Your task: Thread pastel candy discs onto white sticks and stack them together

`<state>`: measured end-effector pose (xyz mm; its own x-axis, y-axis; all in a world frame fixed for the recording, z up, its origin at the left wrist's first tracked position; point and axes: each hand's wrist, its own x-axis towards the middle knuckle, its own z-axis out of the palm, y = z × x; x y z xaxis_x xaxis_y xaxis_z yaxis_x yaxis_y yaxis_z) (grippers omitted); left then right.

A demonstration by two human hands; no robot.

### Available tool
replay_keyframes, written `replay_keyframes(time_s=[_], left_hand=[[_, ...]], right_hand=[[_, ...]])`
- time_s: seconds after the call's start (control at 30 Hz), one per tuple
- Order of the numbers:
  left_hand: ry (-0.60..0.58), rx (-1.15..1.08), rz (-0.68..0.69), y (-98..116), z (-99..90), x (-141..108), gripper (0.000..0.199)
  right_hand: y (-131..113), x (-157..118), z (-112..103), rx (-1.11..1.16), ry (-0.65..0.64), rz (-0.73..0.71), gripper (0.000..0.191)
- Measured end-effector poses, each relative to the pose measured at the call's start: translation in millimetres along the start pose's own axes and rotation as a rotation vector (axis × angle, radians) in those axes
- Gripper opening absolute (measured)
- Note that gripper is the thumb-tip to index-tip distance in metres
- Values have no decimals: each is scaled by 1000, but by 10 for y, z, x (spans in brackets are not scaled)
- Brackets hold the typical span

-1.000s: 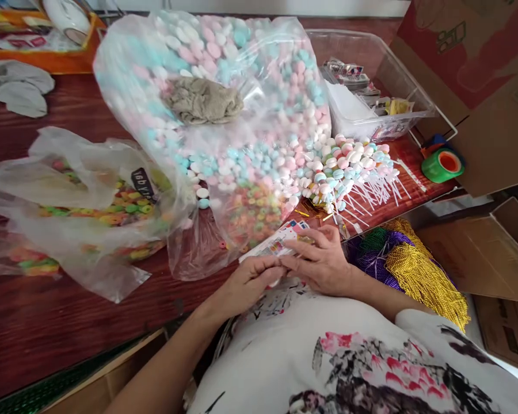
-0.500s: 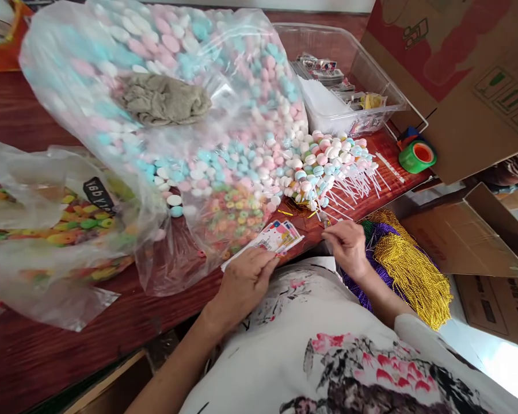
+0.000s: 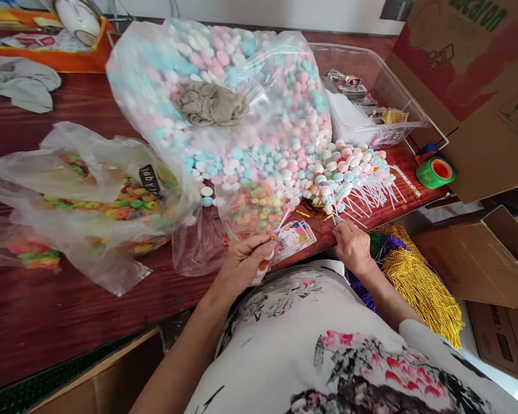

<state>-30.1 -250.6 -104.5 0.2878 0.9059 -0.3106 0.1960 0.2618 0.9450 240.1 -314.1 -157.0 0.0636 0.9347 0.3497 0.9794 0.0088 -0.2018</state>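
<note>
My left hand (image 3: 244, 261) is closed at the table's front edge, thumb and fingers pinching a small printed card (image 3: 264, 265). A thin white stick (image 3: 284, 222) rises from its fingertips. Just right of it lies a fan of colourful cards (image 3: 297, 237). My right hand (image 3: 353, 247) is closed, its fingertips near the white sticks (image 3: 373, 194) of a pile of pastel candies (image 3: 343, 164); what it pinches is too small to make out. Behind the cards, a clear bag of ring-shaped candies (image 3: 259, 208) lies against a large bag of pastel candies (image 3: 224, 54).
A bag of colourful rings (image 3: 133, 201) lies at the left. Beyond are a grey cloth (image 3: 26, 83) and an orange box (image 3: 82, 62). A clear bin (image 3: 371, 57), green tape (image 3: 431, 173) and cartons (image 3: 479, 121) stand right. Gold beads (image 3: 423, 287) hang below the table edge.
The view has shifted, so the table appears farther right. My left hand has lifted off the card fan and now holds a card and a white stick. My right hand remains by the stick ends.
</note>
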Motion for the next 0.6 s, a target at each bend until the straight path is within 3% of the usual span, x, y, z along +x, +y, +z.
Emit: replay_keyframes(time_s=[0.07,0.1,0.23,0.3,0.37,0.43,0.6], left_hand=[[-3,-181,-134,58,28,-55,46],[-10,-225,-134,96,53,-71,44],[-90,-163,155,270,131,-7,18],[-132,-119,242,334,91,83,18],[-143,-134,241,364,-4,172,23],[-139,-206,190,370,-114,244,24],[-63,-471,43,370,-255,374,21]], right_hand=[[-110,17,-51,137,89,-56,17],[-188,50,-75,207,122,-112,16],[-572,348,-137,400,193,-449,13],[-734,547,-153,546,179,-509,15],[-833,736,-161,812,81,-449,11],[-880,891,-156,1116,-102,-297,3],[-973,1101,-68,1575,-528,149,19]])
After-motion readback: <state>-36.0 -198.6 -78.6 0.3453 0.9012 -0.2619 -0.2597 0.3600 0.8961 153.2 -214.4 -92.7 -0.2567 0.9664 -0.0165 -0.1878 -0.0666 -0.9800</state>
